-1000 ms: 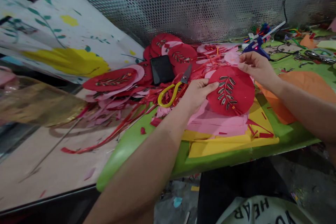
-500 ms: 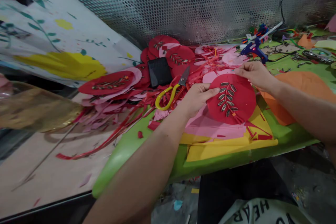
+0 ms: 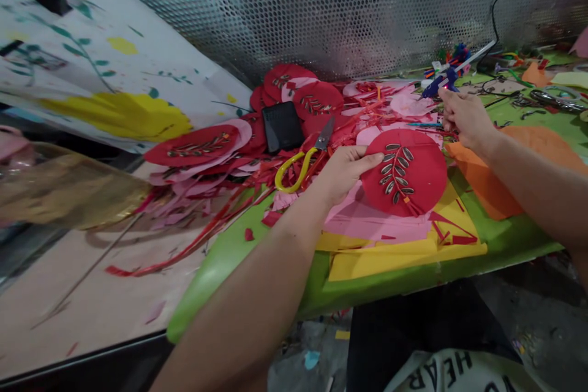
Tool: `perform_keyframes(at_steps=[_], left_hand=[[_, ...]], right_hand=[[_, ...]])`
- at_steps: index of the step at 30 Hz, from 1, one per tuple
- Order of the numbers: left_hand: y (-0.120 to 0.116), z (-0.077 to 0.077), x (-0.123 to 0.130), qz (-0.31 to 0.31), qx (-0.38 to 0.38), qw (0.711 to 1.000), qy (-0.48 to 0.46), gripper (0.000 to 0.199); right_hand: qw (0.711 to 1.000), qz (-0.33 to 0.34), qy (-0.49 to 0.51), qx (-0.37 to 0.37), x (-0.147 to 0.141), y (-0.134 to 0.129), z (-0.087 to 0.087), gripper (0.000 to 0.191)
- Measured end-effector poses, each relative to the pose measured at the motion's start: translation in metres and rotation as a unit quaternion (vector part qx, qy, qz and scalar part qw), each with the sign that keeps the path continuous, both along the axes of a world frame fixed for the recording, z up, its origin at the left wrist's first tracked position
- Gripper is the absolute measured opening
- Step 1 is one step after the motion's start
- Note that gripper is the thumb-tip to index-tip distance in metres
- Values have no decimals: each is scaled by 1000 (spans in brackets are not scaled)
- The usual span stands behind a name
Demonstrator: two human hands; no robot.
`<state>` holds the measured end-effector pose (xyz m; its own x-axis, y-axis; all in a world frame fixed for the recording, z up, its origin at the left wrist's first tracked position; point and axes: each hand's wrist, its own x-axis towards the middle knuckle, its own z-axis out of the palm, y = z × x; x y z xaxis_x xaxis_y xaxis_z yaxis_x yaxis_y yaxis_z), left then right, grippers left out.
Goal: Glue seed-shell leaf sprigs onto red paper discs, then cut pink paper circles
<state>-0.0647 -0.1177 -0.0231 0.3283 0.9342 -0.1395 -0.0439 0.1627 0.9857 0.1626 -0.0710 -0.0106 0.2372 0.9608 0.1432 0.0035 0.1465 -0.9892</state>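
Note:
My left hand (image 3: 351,171) pinches the left edge of a red paper disc (image 3: 425,165) between thumb and fingers. On the disc is a leafy sprig of dark seed husks (image 3: 395,173) with a small orange piece at its stem. Pink and yellow sheets (image 3: 395,260) lie beneath it. Behind the disc, my right hand (image 3: 466,115) has its fingers curled at the handle of a blue glue gun (image 3: 438,82) with a small red light; the hand hides most of the handle. A thin teal stick (image 3: 425,125) lies just left of that hand.
Yellow-handled scissors (image 3: 296,171) and a black box-like object (image 3: 282,127) lie left of the disc. Stacked red and pink discs (image 3: 193,144) and paper scraps surround them. Orange paper (image 3: 487,180) lies to the right. A perforated metal panel (image 3: 275,18) stands behind.
My right hand has left the disc's upper edge and moved up and right to the glue gun's handle, uncovering the teal stick. My left hand keeps hold of the disc.

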Motion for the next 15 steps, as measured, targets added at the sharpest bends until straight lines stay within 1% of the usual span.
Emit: perform_keyframes(at_steps=[2, 5, 6, 9, 11, 15], left_hand=[[0, 1, 0, 0, 1, 1000, -1, 40], [0, 1, 0, 0, -3, 1000, 5, 39], [0, 1, 0, -1, -3, 1000, 6, 40], [0, 0, -1, -11, 3, 1000, 4, 40], [0, 0, -1, -17, 6, 1000, 4, 40], [-1, 0, 1, -18, 5, 1000, 6, 42]], right_hand=[[1000, 11, 3, -4, 0, 0, -1, 45], [997, 73, 1, -6, -4, -4, -4, 13], [995, 101, -4, -8, -6, -6, -5, 9], [983, 178, -27, -20, -13, -15, -4, 6], [976, 211, -42, -31, -17, -20, -3, 13], [975, 212, -65, -28, -20, -22, -4, 19]])
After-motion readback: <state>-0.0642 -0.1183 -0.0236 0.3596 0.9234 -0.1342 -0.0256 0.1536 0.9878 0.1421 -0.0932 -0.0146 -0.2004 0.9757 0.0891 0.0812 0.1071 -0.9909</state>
